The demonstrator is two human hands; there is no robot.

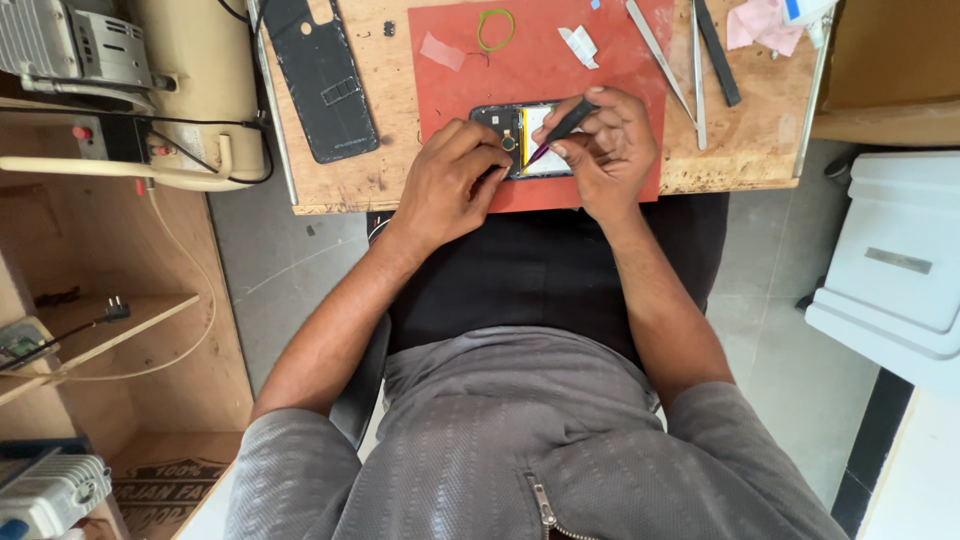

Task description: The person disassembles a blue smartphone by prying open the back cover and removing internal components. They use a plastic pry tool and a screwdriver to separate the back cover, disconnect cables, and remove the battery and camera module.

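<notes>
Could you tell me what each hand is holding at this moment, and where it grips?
The right hand pinches a thin black tool near mid-shaft. The left hand steadies the opened phone at its left edge.

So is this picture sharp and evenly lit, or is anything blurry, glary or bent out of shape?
In the head view, light is soft and even, with only faint shadows under the left hand and right hand on the red mat; no strong glare; the opened phone looks sharp; the wide lens bows the wooden board at its edges, and the grey sleeves near the bottom loom large.
</notes>
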